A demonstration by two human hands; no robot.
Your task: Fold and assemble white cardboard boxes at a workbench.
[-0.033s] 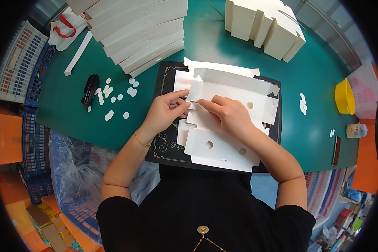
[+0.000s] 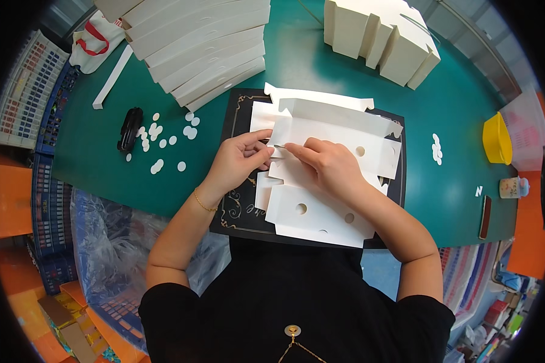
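A white cardboard box blank [image 2: 321,206] with round holes, part of its flaps folded up, lies in front of me on a black mat [image 2: 239,224] with gold ornament. At its left edge, my left hand [image 2: 246,155] pinches a small side flap between thumb and fingers. My right hand [image 2: 328,162] rests over the middle of the blank. Its index finger reaches left and presses at the same flap, while the other fingers are curled; what lies under them is hidden. One folded wall stands along the blank's far side.
Stacked white cardboard boxes [image 2: 209,51] rise at the far left, with more folded cardboard [image 2: 369,39] at the far right. Loose white discs [image 2: 181,166] and a black stapler-like tool [image 2: 130,129] lie left. A yellow container [image 2: 496,139], small jar [image 2: 513,188] and phone-like object [image 2: 485,216] are right.
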